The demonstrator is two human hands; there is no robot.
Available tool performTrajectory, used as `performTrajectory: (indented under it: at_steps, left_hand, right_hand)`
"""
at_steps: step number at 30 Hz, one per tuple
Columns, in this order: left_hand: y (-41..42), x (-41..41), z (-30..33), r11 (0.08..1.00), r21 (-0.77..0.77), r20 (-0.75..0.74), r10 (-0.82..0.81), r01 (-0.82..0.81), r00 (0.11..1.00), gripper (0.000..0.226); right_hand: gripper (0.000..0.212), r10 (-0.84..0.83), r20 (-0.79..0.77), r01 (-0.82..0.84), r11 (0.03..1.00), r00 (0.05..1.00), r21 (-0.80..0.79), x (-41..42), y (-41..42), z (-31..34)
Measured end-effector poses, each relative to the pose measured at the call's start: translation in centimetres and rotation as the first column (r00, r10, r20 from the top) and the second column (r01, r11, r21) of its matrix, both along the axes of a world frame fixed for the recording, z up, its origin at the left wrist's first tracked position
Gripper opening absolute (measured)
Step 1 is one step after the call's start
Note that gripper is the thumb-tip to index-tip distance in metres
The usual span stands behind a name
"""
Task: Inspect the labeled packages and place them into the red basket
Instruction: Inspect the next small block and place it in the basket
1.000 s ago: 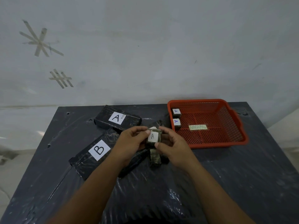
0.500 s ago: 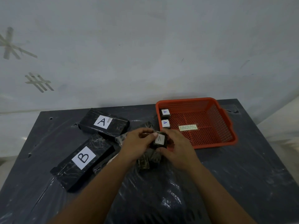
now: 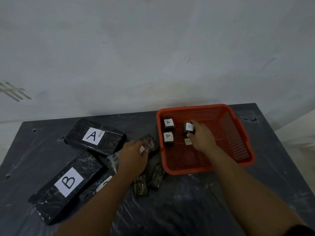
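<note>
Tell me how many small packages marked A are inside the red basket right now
3. Two sit along the red basket's left wall, far one, near one. The third is mid-basket, held by the right hand. None appear hidden.

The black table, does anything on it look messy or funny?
Yes. The small wrapped packages beside the red basket lie in a jumbled heap, some tilted. The plastic sheet over the table is wrinkled, with small tears near its edges.
</note>
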State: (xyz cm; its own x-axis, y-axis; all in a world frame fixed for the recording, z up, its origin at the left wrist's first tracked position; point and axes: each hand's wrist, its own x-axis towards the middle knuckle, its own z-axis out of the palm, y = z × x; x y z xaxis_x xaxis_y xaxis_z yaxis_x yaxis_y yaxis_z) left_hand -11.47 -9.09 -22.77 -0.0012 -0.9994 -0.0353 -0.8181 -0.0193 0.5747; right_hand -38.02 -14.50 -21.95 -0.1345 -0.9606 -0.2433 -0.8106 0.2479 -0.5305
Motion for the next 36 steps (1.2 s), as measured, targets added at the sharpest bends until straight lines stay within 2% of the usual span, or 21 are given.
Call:
performTrajectory:
  at_steps: [5,9,12,20,25,27,32,36]
  left_hand:
    - [0.1,1.1,-2.6,0.996,-0.042,0.187,-0.066,0.075,0.98,0.026]
    - [0.2,1.5,-3.4,0.995,-0.037,0.202,-0.079,0.088,0.976,0.026]
    - [0.1,1.6,-3.7,0.995,-0.049,0.192,-0.073,0.084,0.979,0.026]
    - [0.0,1.6,-3.6,0.995,-0.037,0.195,-0.085,0.094,0.977,0.029]
    - [0.2,1.9,-3.4,0.993,-0.062,0.12,-0.091,0.099,0.989,0.031]
    - [0.6,2.3,-3.2,0.989,-0.107,0.08,-0.094,0.102,0.992,0.03]
    - [3.3,3.7,-2.4,0.965,-0.242,0.049,-0.089,0.099,0.995,0.023]
    - [7.1,4.4,-2.4,0.942,-0.259,0.163,-0.175,0.214,0.971,0.02]
  right_hand:
    - [0.072,0.072,-0.024,-0.071,0.996,0.997,0.062,0.0,-3.5,-1.9]
    - [0.056,0.016,0.083,-0.02,0.999,0.996,0.048,0.1,-4.6,-2.9]
    - [0.052,0.012,0.131,-0.018,0.999,0.991,0.046,0.4,-4.9,-3.1]
    - [0.059,0.024,0.183,-0.031,0.999,0.983,0.034,0.8,-4.8,-3.5]
    - [0.086,0.035,0.195,-0.053,0.995,0.98,0.087,0.7,-4.3,-3.0]
    - [0.082,0.013,0.167,-0.02,0.999,0.986,0.039,0.9,-3.7,-2.4]
    - [0.059,-0.082,0.165,0.118,0.968,0.983,-0.223,3.4,0.5,-0.4]
    - [0.048,-0.096,0.241,0.18,0.917,0.966,-0.357,6.2,6.0,1.4]
